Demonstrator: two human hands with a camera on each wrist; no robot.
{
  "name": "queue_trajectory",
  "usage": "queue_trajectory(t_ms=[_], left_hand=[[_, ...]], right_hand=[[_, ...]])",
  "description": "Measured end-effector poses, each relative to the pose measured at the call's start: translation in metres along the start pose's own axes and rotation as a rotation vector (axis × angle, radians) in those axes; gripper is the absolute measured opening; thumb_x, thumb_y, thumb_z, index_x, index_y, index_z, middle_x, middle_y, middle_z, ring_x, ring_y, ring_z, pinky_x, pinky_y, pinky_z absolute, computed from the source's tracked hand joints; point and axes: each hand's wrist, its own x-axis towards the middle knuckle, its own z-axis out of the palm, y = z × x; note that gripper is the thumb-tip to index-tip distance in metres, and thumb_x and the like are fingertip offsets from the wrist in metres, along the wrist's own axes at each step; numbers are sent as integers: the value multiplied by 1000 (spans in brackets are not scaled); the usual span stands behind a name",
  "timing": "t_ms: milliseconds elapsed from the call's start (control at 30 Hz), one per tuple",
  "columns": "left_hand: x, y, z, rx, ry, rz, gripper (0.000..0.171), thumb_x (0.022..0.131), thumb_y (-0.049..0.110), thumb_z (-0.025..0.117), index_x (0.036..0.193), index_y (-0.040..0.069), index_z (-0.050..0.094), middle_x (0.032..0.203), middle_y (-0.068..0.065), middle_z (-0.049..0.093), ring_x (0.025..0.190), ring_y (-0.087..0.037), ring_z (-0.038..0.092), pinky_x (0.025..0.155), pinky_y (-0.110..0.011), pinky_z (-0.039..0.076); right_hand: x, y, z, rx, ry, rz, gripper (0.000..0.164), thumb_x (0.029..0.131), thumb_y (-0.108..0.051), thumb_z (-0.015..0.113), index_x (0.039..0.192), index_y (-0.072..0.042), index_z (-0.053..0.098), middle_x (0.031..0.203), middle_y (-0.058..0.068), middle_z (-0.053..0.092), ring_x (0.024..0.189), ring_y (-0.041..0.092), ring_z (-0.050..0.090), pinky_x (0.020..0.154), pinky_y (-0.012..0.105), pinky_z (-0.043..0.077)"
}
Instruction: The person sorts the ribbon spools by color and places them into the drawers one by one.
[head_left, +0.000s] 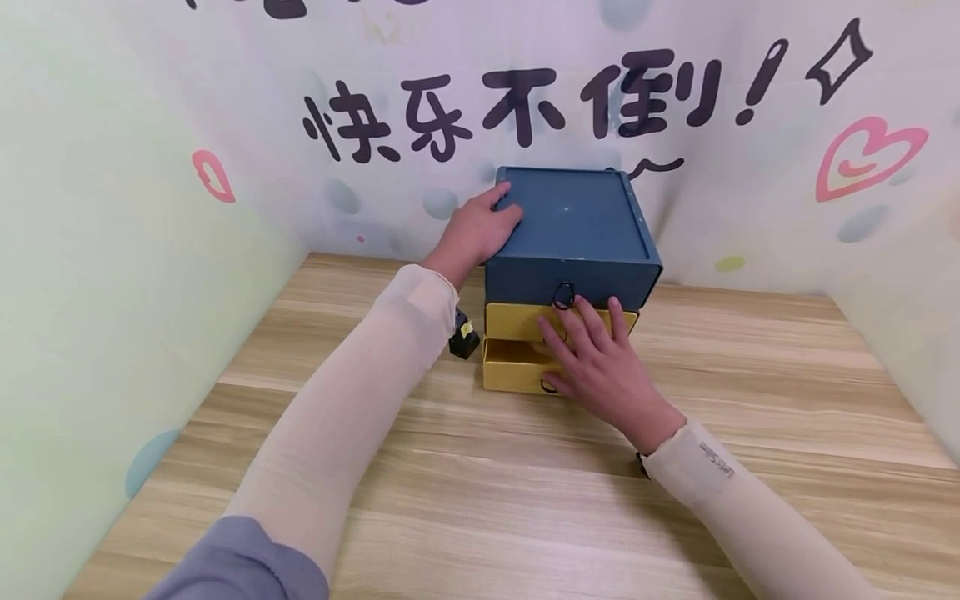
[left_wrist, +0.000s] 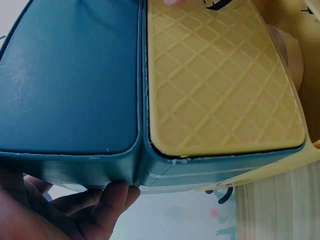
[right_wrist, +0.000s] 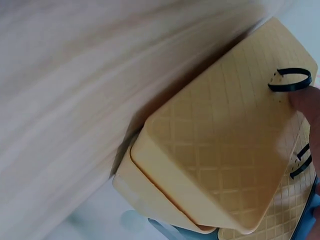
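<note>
A small stacked drawer unit stands on the table, with a dark blue top drawer point(head_left: 570, 217) above a yellow middle drawer point(head_left: 513, 321). The yellow bottom drawer point(head_left: 512, 377) is pulled part way out. My left hand point(head_left: 480, 229) rests on the unit's upper left edge; its fingers point(left_wrist: 111, 205) touch the blue side wall. Spread across the middle drawer's front is my right hand point(head_left: 600, 367), its thumb beside the bottom drawer's black loop handle point(right_wrist: 295, 80). Inside the bottom drawer, a tan rounded thing point(left_wrist: 295, 60) shows partly; its kind is unclear.
Behind the unit hangs a pale printed backdrop point(head_left: 420, 50) with dark lettering. The wood-grain table point(head_left: 465, 500) extends in front and to both sides. A small black device point(head_left: 465, 342) sits by my left wrist.
</note>
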Motion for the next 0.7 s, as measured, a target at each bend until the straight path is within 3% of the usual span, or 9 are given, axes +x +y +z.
queue_trajectory(t_ms=[400, 567, 700], left_hand=[[0, -1, 1, -12, 3, -15, 57, 102, 43, 41, 157, 39, 27, 163, 7, 22, 148, -16, 23, 114, -34, 30], [0, -1, 2, -8, 5, -12, 57, 102, 44, 41, 157, 39, 26, 163, 7, 22, 148, -16, 23, 114, -35, 29], [0, -1, 2, -5, 8, -9, 57, 102, 44, 41, 157, 39, 27, 163, 7, 22, 148, -16, 23, 114, -34, 29]], right_hand=[[6, -8, 10, -46, 71, 24, 67, 91, -30, 72, 147, -6, 43, 143, 22, 36, 131, 46, 35, 113, 66, 16], [8, -8, 15, -42, 116, 32, 41, 105, -20, 46, 144, -7, 44, 138, 23, 39, 128, 47, 37, 112, 66, 18], [10, -7, 19, -29, 156, 35, 40, 110, -19, 22, 141, -7, 45, 135, 23, 40, 126, 46, 37, 112, 66, 20]])
